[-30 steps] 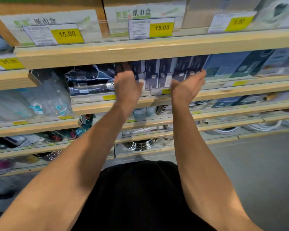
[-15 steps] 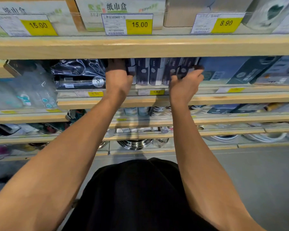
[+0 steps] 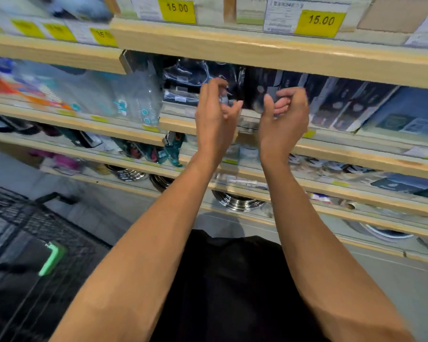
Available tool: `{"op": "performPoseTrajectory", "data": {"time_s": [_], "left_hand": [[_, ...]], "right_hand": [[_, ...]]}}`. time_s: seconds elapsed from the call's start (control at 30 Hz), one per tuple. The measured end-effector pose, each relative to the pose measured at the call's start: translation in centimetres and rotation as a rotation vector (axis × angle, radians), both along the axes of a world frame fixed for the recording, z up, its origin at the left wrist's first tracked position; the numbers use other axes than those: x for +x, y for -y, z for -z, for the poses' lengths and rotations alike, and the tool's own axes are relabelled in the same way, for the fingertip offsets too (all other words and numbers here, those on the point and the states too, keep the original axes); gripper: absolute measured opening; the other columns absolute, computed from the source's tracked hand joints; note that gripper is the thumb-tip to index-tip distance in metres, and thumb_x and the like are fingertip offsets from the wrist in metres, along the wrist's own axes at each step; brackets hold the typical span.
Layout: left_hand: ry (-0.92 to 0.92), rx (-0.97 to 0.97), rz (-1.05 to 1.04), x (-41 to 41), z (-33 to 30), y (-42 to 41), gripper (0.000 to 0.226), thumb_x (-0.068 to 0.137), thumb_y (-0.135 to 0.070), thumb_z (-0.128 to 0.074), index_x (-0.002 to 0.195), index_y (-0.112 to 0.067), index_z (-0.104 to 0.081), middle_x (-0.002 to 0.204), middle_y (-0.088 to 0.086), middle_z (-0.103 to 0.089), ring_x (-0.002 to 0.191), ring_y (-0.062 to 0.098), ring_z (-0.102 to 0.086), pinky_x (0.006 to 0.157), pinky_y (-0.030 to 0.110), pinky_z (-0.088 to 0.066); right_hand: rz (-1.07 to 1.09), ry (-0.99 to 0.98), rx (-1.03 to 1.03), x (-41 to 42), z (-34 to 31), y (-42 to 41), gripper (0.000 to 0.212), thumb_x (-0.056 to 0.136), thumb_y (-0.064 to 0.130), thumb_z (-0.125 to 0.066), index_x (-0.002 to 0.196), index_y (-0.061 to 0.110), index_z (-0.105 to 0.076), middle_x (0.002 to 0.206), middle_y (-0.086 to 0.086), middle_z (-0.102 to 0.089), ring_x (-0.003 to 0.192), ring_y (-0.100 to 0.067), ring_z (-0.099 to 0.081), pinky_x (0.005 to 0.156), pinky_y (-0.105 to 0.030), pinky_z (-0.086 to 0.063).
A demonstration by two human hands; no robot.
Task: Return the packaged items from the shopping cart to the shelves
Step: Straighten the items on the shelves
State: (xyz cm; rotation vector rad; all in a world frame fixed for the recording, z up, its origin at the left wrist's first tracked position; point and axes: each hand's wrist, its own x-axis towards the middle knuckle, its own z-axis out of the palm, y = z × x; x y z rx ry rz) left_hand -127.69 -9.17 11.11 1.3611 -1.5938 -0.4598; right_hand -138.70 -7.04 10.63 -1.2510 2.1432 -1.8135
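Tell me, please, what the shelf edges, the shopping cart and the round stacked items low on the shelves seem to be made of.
Shelf edges: pale wood or wood-look laminate, matte, with faint grain. Shopping cart: dark wire mesh, probably coated metal. Round stacked items: likely steel, given bright mirror-like rims.

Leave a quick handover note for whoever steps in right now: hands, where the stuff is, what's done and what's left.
Left hand and right hand: both hold nothing, fingers loosely curled, in front of the shelf.
Dark packaged boxes stand in a row on that shelf.
Shopping cart is at lower left; its contents cannot be made out.
Left: check the cart for more items.
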Motion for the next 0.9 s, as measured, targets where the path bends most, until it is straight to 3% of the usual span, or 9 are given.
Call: {"op": "performPoseTrajectory", "data": {"time_s": [0.13, 0.27, 0.4, 0.47, 0.57, 0.67, 0.77, 0.9], "left_hand": [[-0.008, 0.052, -0.165, 8.1, 0.9, -0.4, 0.025, 0.088, -0.029, -0.067, 0.108, -0.016, -0.061, 0.096, -0.002, -0.063, 0.086, 0.014, -0.061, 0.074, 0.037, -0.054], [-0.149, 0.196, -0.399, 17.8, 2.6, 1.6, 0.023, 0.083, -0.029, -0.071, 0.099, -0.015, -0.062, 0.086, -0.004, -0.064, 0.072, 0.009, -0.058, 0.080, 0.041, -0.054], [-0.220, 0.474, -0.357, 24.9, 4.2, 4.1, 0.026, 0.084, -0.028, -0.075, 0.101, -0.011, -0.062, 0.086, 0.003, -0.063, 0.082, 0.019, -0.060, 0.087, 0.040, -0.053], [-0.217, 0.529, -0.297, 28.1, 4.9, 5.6, 0.030, 0.085, -0.029, -0.073, 0.107, -0.011, -0.064, 0.092, 0.004, -0.066, 0.092, 0.024, -0.064, 0.089, 0.039, -0.053], [-0.205, 0.537, -0.219, 30.7, 6.0, 8.5, 0.037, 0.086, -0.025, -0.073, 0.118, -0.009, -0.063, 0.097, 0.003, -0.067, 0.097, 0.022, -0.064, 0.090, 0.035, -0.050], [-0.069, 0.463, -0.119, 31.2, 6.6, 10.8, 0.042, 0.086, -0.020, -0.074, 0.121, 0.000, -0.061, 0.112, 0.018, -0.069, 0.107, 0.032, -0.066, 0.094, 0.038, -0.051], [0.018, 0.508, -0.028, 31.6, 7.1, 12.8, 0.047, 0.086, -0.022, -0.074, 0.126, -0.001, -0.058, 0.119, 0.019, -0.067, 0.111, 0.031, -0.065, 0.098, 0.039, -0.050], [0.190, 0.506, -0.005, 31.5, 8.0, 14.4, 0.038, 0.087, -0.030, -0.070, 0.112, -0.003, -0.062, 0.103, 0.014, -0.071, 0.098, 0.029, -0.066, 0.073, 0.031, -0.043]], "right_hand": [[-0.233, 0.038, 0.060, 8.7, 0.1, 0.3, 0.014, 0.092, 0.030, -0.061, 0.087, 0.017, -0.063, 0.076, 0.004, -0.068, 0.065, -0.015, -0.060, 0.060, -0.033, -0.047], [-0.433, -0.058, 0.302, 17.2, 0.9, 1.1, 0.017, 0.090, 0.025, -0.056, 0.085, 0.020, -0.072, 0.084, 0.003, -0.075, 0.067, -0.006, -0.053, 0.061, -0.026, -0.033], [-0.541, 0.037, 0.448, 22.9, 3.1, 2.8, 0.018, 0.089, 0.024, -0.065, 0.099, 0.013, -0.075, 0.095, -0.002, -0.076, 0.088, -0.016, -0.070, 0.085, -0.034, -0.056], [-0.533, 0.035, 0.493, 25.9, 3.7, 3.9, 0.027, 0.090, 0.024, -0.066, 0.112, 0.009, -0.072, 0.108, -0.006, -0.074, 0.100, -0.022, -0.069, 0.094, -0.041, -0.054], [-0.453, 0.001, 0.589, 28.8, 4.5, 6.1, 0.040, 0.093, 0.019, -0.063, 0.129, 0.002, -0.060, 0.129, -0.015, -0.064, 0.118, -0.032, -0.061, 0.101, -0.037, -0.046], [-0.318, 0.026, 0.664, 30.0, 5.2, 7.9, 0.033, 0.095, 0.014, -0.056, 0.125, 0.001, -0.059, 0.128, -0.018, -0.063, 0.121, -0.035, -0.058, 0.095, -0.033, -0.044], [-0.216, 0.017, 0.651, 31.6, 5.3, 8.9, 0.035, 0.091, 0.010, -0.057, 0.125, 0.000, -0.059, 0.123, -0.018, -0.066, 0.116, -0.035, -0.061, 0.093, -0.034, -0.046], [-0.146, -0.035, 0.659, 32.7, 5.9, 9.4, 0.043, 0.089, 0.010, -0.061, 0.130, 0.001, -0.053, 0.129, -0.018, -0.057, 0.120, -0.030, -0.054, 0.094, -0.029, -0.042]]}}
